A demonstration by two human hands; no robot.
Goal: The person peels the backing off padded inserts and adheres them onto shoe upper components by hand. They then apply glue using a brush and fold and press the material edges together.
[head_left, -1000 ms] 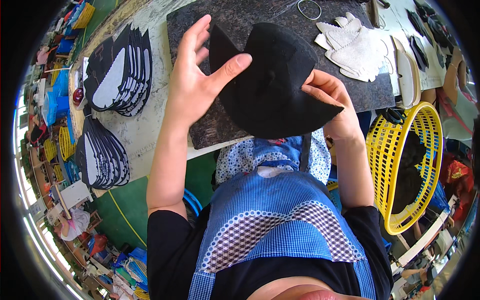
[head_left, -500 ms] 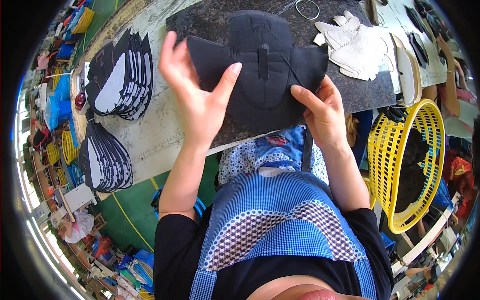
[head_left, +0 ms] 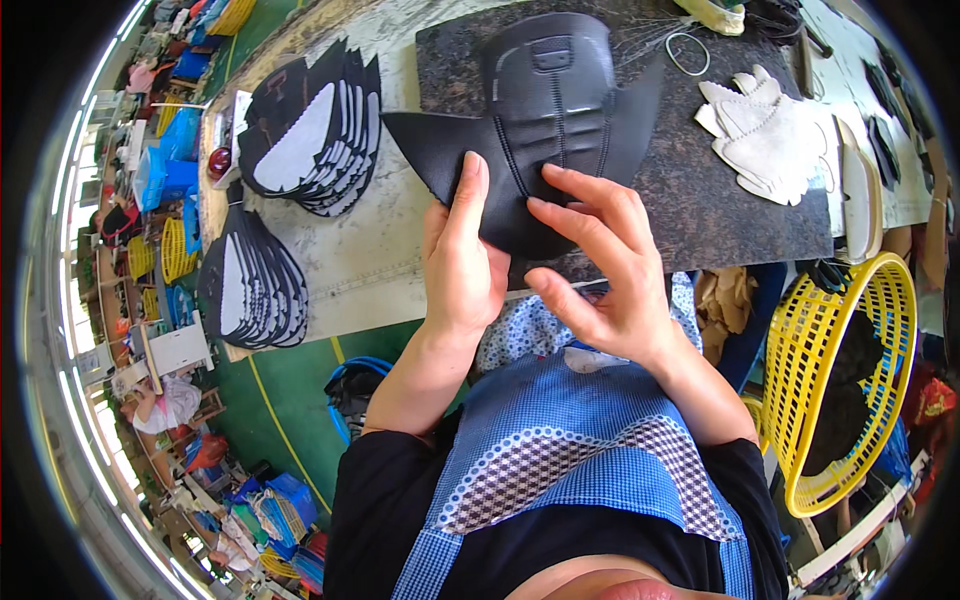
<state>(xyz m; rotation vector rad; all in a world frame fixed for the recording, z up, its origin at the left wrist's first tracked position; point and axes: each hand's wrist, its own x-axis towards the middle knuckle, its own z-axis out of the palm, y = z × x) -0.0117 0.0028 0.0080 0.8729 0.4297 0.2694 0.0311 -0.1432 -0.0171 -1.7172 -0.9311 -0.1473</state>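
Observation:
A black leather shoe upper [head_left: 555, 100] is held over the table's near edge, its smooth stitched face up. Two pointed wings spread from its sides, and seams run down its middle. My left hand [head_left: 462, 262] grips its lower left part, thumb on top and fingers hidden beneath. Over the lower middle, my right hand [head_left: 618, 262] is open, with fingers spread and fingertips at the leather's surface. Left of the upper lie two fanned stacks of black pieces with white patches, a farther stack [head_left: 300, 140] and a nearer stack [head_left: 250, 280].
A dark stone slab [head_left: 690, 205] lies on the pale worktable [head_left: 365, 300]. White toothed pieces [head_left: 765, 140] and a thin ring [head_left: 688, 54] rest at its right. A yellow basket [head_left: 790, 400] stands beside the table, near a bin of brown scraps [head_left: 725, 305].
The shoe upper has been turned over from its matte lining side to its smooth stitched side. My right hand has moved from its right edge to its lower middle.

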